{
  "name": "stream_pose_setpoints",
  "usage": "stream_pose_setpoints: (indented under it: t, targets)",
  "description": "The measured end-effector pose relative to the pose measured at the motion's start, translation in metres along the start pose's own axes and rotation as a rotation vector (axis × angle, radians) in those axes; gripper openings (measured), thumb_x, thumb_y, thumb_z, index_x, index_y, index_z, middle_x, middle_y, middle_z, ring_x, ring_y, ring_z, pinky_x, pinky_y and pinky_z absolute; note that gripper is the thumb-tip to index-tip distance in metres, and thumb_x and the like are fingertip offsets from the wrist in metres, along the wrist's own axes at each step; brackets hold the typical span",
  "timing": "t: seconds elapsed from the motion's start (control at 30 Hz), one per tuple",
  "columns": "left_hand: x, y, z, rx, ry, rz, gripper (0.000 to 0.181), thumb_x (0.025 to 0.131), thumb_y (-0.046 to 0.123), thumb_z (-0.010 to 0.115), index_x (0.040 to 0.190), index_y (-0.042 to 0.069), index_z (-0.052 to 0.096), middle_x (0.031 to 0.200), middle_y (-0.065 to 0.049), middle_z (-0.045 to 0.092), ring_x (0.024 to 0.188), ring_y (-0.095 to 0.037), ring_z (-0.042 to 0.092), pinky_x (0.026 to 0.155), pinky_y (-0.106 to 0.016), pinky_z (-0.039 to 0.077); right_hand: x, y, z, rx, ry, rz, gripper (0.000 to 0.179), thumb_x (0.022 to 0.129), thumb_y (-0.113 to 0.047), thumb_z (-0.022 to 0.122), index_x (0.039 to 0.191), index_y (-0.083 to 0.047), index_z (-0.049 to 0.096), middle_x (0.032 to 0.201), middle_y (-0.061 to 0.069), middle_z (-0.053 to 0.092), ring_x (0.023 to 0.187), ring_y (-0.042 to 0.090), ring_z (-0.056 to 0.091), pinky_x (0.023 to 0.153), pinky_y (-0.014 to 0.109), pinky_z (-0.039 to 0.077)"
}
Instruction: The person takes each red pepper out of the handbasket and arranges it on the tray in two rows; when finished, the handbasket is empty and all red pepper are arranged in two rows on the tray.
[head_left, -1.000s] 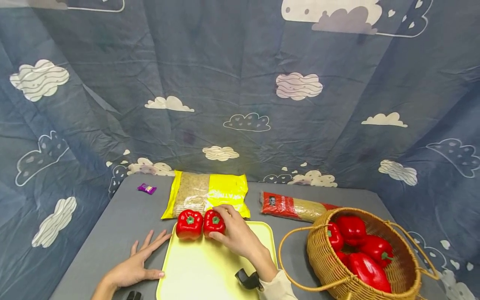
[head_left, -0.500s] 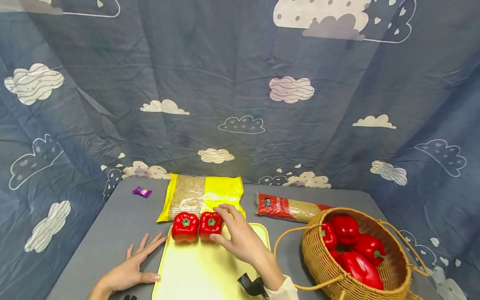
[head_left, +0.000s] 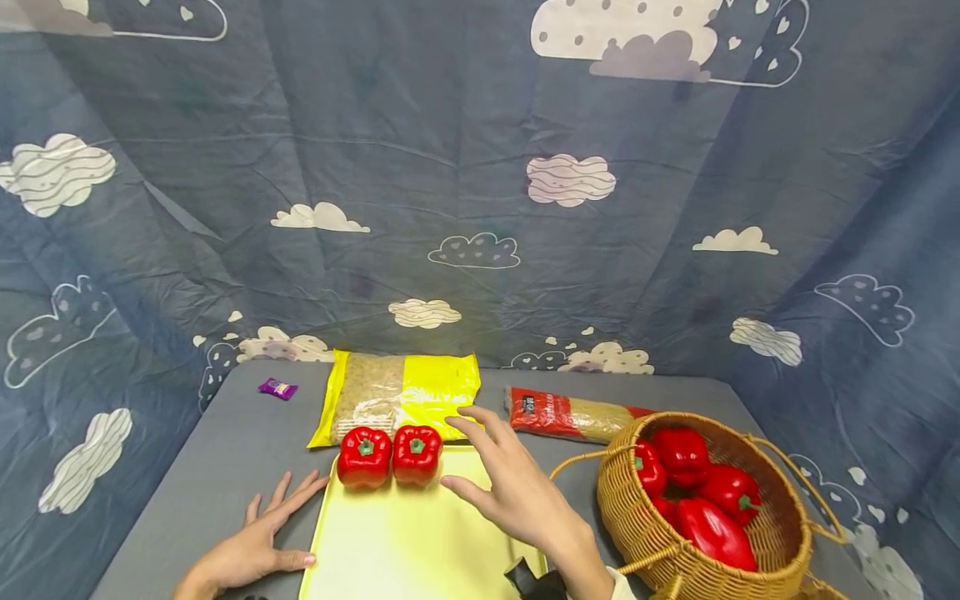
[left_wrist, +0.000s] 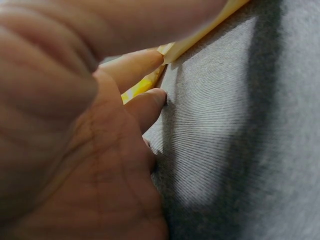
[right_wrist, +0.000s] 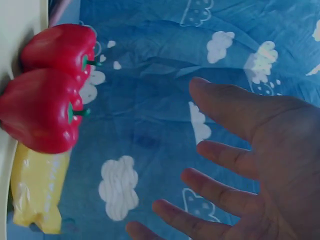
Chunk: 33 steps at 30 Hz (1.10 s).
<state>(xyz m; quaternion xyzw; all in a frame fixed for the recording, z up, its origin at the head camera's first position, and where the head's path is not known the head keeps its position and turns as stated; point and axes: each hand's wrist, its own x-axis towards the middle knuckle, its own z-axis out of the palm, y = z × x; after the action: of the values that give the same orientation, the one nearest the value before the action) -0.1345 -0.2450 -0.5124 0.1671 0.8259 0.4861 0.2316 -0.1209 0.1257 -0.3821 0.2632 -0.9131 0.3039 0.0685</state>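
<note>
Two red bell peppers with green stems stand side by side at the far left end of the pale yellow tray (head_left: 405, 542): the left pepper (head_left: 364, 458) and the right pepper (head_left: 417, 455). My right hand (head_left: 517, 492) is over the tray, just right of the right pepper, fingers spread and holding nothing. In the right wrist view a gap shows between the right hand (right_wrist: 250, 165) and the nearer pepper (right_wrist: 45, 110). My left hand (head_left: 251, 542) rests at the tray's left edge with spread fingers, its thumb right at the rim.
A wicker basket (head_left: 622, 517) holding several red peppers stands at the right. Behind the tray lies a yellow bag of pasta (head_left: 442, 379). A red packet of noodles (head_left: 555, 412) lies behind the basket, and a small purple wrapped candy (head_left: 278, 388) at the back left.
My right hand has let go of the right pepper and drawn back to the right. The left hand stays by the tray edge. The whole view has shifted slightly.
</note>
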Motion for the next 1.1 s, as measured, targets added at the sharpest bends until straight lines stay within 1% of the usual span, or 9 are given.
stream_pose_setpoints:
  t: [0.03,0.1,0.27,0.33,0.5,0.63,0.87,1.0,1.1]
  targets:
    - [0.0,0.0,0.0,0.003,-0.001,-0.008,0.097,0.081,0.029,0.082,0.159,0.011,0.027,0.164,-0.029,0.004,0.142,-0.054,-0.031,0.096,-0.073,-0.035,-0.002,0.001,-0.003,0.003,0.002,0.003,0.062,0.092,-0.038,0.073,0.147,-0.026,0.047,0.153,0.002,0.042,0.138,0.024,0.046,0.102,0.047,0.05]
    - [0.002,-0.005,0.001,0.014,0.003,-0.014,0.097,0.081,0.032,0.082,0.159,0.014,0.027,0.167,-0.022,0.006,0.144,-0.053,-0.03,0.097,-0.073,-0.034,-0.006,0.003,-0.009,0.009,0.01,0.004,0.062,0.092,-0.037,0.073,0.147,-0.026,0.046,0.153,0.002,0.042,0.139,0.023,0.045,0.103,0.048,0.05]
    - [0.002,-0.011,0.001,0.026,0.007,-0.013,0.096,0.081,0.035,0.081,0.159,0.02,0.028,0.167,-0.021,0.007,0.144,-0.052,-0.03,0.098,-0.071,-0.036,-0.016,0.01,-0.021,-0.004,0.054,0.012,0.062,0.092,-0.035,0.074,0.147,-0.026,0.047,0.152,-0.002,0.042,0.14,0.021,0.044,0.104,0.048,0.049]
    - [0.001,-0.008,0.001,0.014,-0.002,0.001,0.095,0.081,0.032,0.081,0.159,0.017,0.029,0.164,-0.028,0.006,0.142,-0.054,-0.031,0.096,-0.071,-0.037,-0.02,0.014,-0.026,-0.025,0.075,0.015,0.062,0.091,-0.034,0.075,0.146,-0.025,0.048,0.151,-0.003,0.042,0.139,0.02,0.045,0.104,0.047,0.05]
    - [0.002,-0.006,0.0,0.001,-0.014,0.008,0.094,0.082,0.03,0.081,0.159,0.016,0.028,0.164,-0.03,0.005,0.14,-0.056,-0.032,0.094,-0.071,-0.038,-0.031,0.022,-0.04,-0.073,0.132,0.014,0.06,0.089,-0.034,0.076,0.143,-0.022,0.051,0.148,-0.002,0.047,0.134,0.02,0.051,0.102,0.046,0.051]
    - [0.002,-0.004,-0.001,0.003,-0.025,-0.02,0.096,0.082,0.031,0.081,0.16,0.017,0.026,0.164,-0.029,0.003,0.141,-0.055,-0.032,0.094,-0.07,-0.039,-0.04,0.028,-0.05,-0.093,0.157,0.04,0.061,0.088,-0.032,0.078,0.142,-0.021,0.053,0.145,-0.001,0.051,0.132,0.022,0.054,0.101,0.049,0.052]
    - [0.005,-0.016,0.0,-0.008,-0.02,-0.029,0.097,0.08,0.034,0.082,0.16,0.021,0.027,0.165,-0.026,0.004,0.142,-0.054,-0.032,0.094,-0.069,-0.039,-0.052,0.04,-0.069,-0.136,0.196,0.099,0.062,0.084,-0.027,0.082,0.14,-0.018,0.056,0.144,0.005,0.053,0.13,0.03,0.054,0.099,0.057,0.051]
    - [0.007,-0.022,0.0,0.002,-0.009,-0.041,0.099,0.079,0.038,0.082,0.16,0.025,0.028,0.167,-0.022,0.006,0.144,-0.05,-0.032,0.096,-0.069,-0.038,-0.061,0.044,-0.077,-0.153,0.224,0.104,0.06,0.085,-0.025,0.081,0.139,-0.016,0.057,0.143,0.007,0.055,0.126,0.029,0.057,0.095,0.055,0.052]
    - [0.007,-0.022,0.0,0.008,-0.006,-0.045,0.098,0.079,0.039,0.082,0.16,0.025,0.028,0.167,-0.022,0.006,0.144,-0.05,-0.032,0.097,-0.07,-0.038,-0.068,0.046,-0.084,-0.174,0.239,0.095,0.06,0.085,-0.024,0.081,0.139,-0.015,0.057,0.141,0.004,0.056,0.123,0.026,0.059,0.093,0.053,0.053]
